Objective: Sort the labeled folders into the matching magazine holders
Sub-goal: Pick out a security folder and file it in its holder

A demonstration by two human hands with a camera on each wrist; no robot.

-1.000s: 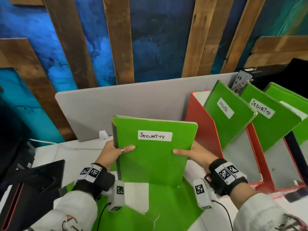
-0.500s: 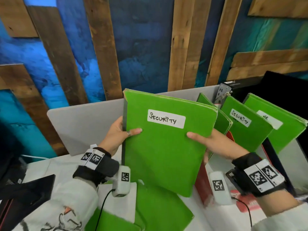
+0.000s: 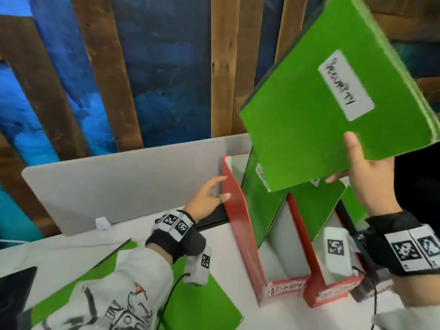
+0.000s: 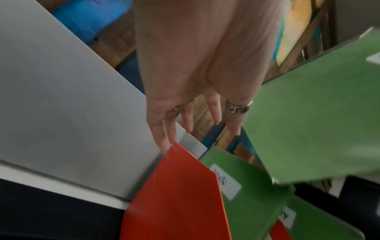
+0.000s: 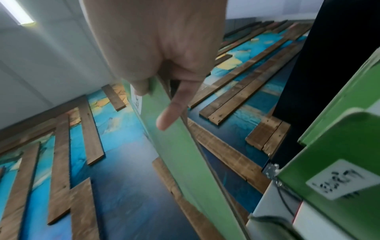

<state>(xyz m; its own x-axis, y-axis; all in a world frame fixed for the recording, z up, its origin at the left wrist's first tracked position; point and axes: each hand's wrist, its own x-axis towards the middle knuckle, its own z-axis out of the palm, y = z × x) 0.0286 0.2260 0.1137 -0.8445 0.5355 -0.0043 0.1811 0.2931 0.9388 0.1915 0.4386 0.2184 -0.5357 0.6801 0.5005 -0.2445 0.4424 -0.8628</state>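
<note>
My right hand [image 3: 345, 160] holds a green folder labelled SECURITY [image 3: 321, 110] by its lower edge, raised and tilted above the red magazine holders. In the right wrist view, thumb and fingers of that hand [image 5: 156, 104] pinch the folder [image 5: 185, 154] edge-on. My left hand [image 3: 225, 186] is open, its fingertips at the top left wall of the first red holder [image 3: 240, 222], whose front label reads ADMIN [image 3: 285, 288]. A second red holder [image 3: 333, 291] stands to its right. Both hold green folders; one [image 5: 329, 170] bears a SECURITY label. In the left wrist view, the left hand's fingers [image 4: 162, 138] spread above the red holder [image 4: 180, 194].
A grey divider panel [image 3: 131, 182] stands behind the white table [image 3: 47, 253]. More green folders [image 3: 202, 306] lie flat near my left sleeve. A black object [image 3: 14, 289] sits at the left edge. Behind is a wall of wood and blue.
The SECURITY folder went up and to the right and turned on its side. My left hand let go of it and reached to the first red holder.
</note>
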